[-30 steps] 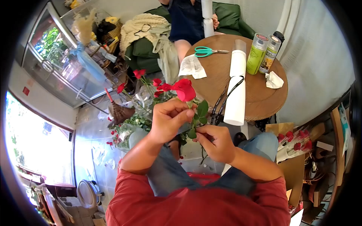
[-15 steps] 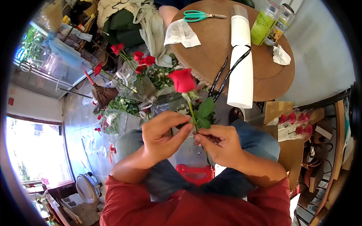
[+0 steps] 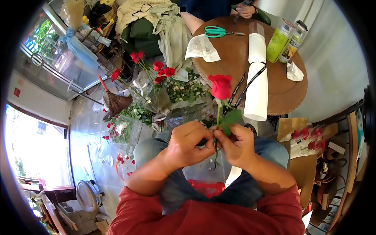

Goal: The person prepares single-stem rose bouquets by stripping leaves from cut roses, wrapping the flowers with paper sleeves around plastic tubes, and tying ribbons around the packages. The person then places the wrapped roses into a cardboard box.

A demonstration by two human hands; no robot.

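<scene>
A red rose (image 3: 220, 87) stands upright in front of me, its bloom above both hands and its lower stem hanging below them. My right hand (image 3: 236, 144) pinches the stem beside the green leaves (image 3: 231, 120). On the other side, my left hand (image 3: 190, 144) is closed at the stem, thumb and forefinger together, with a dark green bit, seemingly a leaf, between its fingers. The fingertips of the two hands nearly touch.
A round brown table (image 3: 284, 94) holds teal scissors (image 3: 215, 32), a white paper roll (image 3: 256, 86), spray cans (image 3: 280, 41) and crumpled tissue (image 3: 294, 72). Another person's hand (image 3: 246, 11) is at its far edge. Roses (image 3: 158, 66) and greenery (image 3: 188, 88) lie left; boxed roses (image 3: 309, 135) stand right.
The rose and both hands have shifted right in view. My left hand has closed in at the stem, lower than before. Another person's hand has come into view at the table.
</scene>
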